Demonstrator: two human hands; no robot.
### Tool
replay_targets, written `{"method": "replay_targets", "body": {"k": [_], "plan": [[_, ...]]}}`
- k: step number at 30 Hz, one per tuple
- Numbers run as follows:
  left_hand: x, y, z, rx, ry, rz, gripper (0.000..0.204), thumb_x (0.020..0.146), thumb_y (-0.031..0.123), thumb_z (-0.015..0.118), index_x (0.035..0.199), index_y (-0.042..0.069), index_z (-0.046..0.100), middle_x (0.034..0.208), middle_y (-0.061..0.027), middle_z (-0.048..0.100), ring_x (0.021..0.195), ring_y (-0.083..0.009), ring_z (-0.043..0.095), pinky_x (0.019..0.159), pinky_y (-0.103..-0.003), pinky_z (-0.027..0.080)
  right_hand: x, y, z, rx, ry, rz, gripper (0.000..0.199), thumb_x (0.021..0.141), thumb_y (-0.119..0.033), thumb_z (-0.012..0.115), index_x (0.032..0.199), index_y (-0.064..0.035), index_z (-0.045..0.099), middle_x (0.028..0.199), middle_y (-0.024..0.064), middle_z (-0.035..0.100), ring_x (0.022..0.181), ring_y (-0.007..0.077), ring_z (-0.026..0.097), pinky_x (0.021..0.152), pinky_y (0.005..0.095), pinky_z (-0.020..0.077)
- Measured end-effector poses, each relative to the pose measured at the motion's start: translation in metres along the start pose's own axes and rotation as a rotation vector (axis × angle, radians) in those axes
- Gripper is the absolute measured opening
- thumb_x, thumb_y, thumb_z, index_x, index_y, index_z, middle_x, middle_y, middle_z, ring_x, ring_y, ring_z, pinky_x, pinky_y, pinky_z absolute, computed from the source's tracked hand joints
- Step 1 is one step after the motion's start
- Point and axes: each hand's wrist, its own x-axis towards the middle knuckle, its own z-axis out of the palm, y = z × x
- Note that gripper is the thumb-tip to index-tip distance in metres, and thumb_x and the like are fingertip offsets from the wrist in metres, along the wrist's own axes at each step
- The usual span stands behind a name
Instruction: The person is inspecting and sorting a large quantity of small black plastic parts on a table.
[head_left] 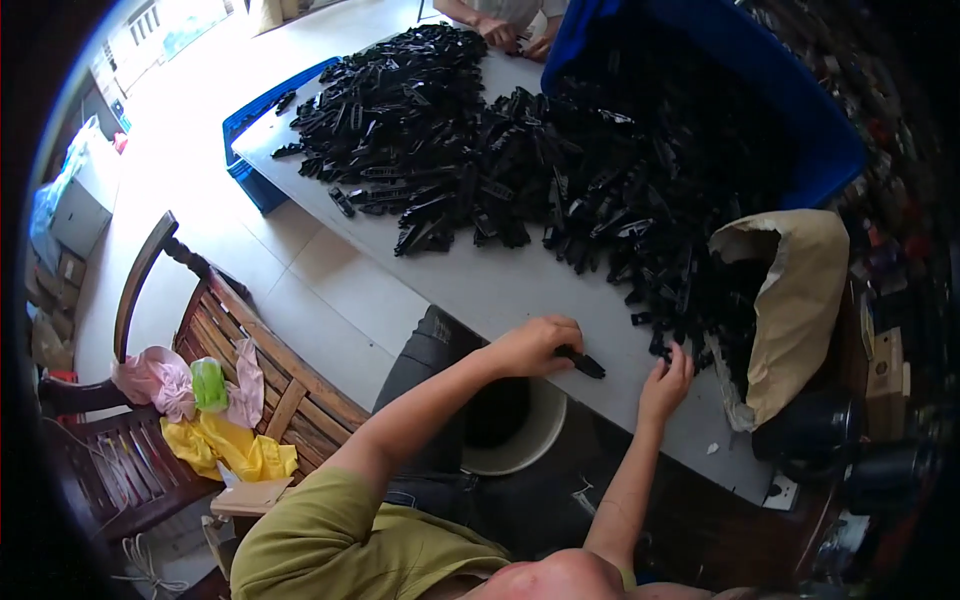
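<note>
A big heap of slim black plastic parts (400,130) covers much of the grey table (480,290). Over the table's near edge, my left hand (540,347) is closed around one black plastic part (585,364), whose end sticks out to the right. My right hand (668,383) is at the heap's near right end, thumb and fingers bent around a small black part (663,352); whether that part is free of the heap I cannot tell. Below my left forearm, a pale round bucket (555,425) stands by my legs, its inside dark.
A tipped blue crate (835,150) opens onto the heap, beside a torn brown paper sack (800,310). Another blue crate (262,190) stands past the table's left edge. Across the table are another person's hands (500,35). A wooden bench (270,350) with cloths is at left.
</note>
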Motion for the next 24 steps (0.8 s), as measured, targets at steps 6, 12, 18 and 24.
{"method": "replay_targets", "body": {"k": [6, 12, 18, 24], "plan": [[-0.004, -0.002, 0.007, 0.003, -0.016, -0.001, 0.025, 0.074, 0.003, 0.071, 0.097, 0.003, 0.062, 0.099, -0.0123, 0.059, 0.097, -0.0315, 0.059, 0.084, -0.039, 0.048, -0.006, 0.01, 0.001, 0.012, 0.089, -0.092, 0.028, 0.083, -0.004, 0.063, 0.111, -0.0053, 0.059, 0.113, 0.0121, 0.056, 0.103, 0.0322, 0.057, 0.087, 0.0408, 0.0474], [-0.004, -0.006, 0.01, -0.02, 0.029, 0.065, 0.022, 0.074, 0.004, 0.07, 0.094, 0.002, 0.061, 0.095, -0.012, 0.058, 0.09, -0.0311, 0.059, 0.078, -0.039, 0.049, -0.006, 0.005, -0.001, 0.034, 0.041, -0.011, 0.024, 0.081, -0.006, 0.066, 0.104, -0.005, 0.059, 0.106, 0.0112, 0.059, 0.097, 0.0313, 0.058, 0.081, 0.0394, 0.0478], [-0.001, -0.005, 0.006, 0.012, 0.036, 0.089, 0.021, 0.074, 0.004, 0.07, 0.094, 0.001, 0.061, 0.096, -0.0124, 0.059, 0.091, -0.0317, 0.059, 0.079, -0.04, 0.049, -0.005, 0.001, -0.002, 0.062, 0.026, 0.016, 0.023, 0.081, -0.008, 0.067, 0.103, -0.0045, 0.059, 0.103, 0.0112, 0.059, 0.093, 0.0303, 0.059, 0.079, 0.0389, 0.0485], [-0.001, -0.004, 0.004, 0.015, -0.007, 0.034, 0.023, 0.076, 0.004, 0.071, 0.097, 0.002, 0.063, 0.1, -0.0123, 0.06, 0.096, -0.0316, 0.059, 0.083, -0.04, 0.049, -0.006, 0.002, -0.002, 0.057, 0.012, 0.027, 0.023, 0.082, -0.01, 0.067, 0.103, -0.006, 0.059, 0.101, 0.0111, 0.058, 0.094, 0.0307, 0.059, 0.078, 0.0396, 0.0486]]}}
